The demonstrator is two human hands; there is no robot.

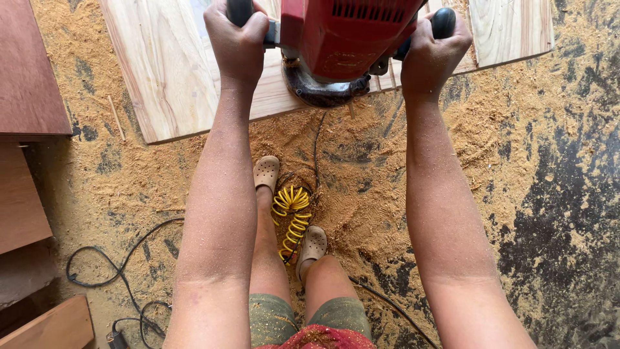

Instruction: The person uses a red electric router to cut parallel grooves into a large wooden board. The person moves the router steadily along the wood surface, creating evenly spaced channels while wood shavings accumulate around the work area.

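A red power router (345,39) with a dark round base sits at the near edge of a pale wooden board (171,71). My left hand (237,40) is closed around its black left handle. My right hand (431,50) grips the black right handle (444,21). Both forearms are dusted with sawdust and reach straight out from me. The tool's upper part is cut off by the top of the view.
Sawdust (361,194) covers the dark floor. A yellow coiled hose (292,216) lies between my feet in beige clogs (266,173). Black cables (123,284) loop at the lower left. Reddish-brown panels (29,71) and boards stand along the left edge.
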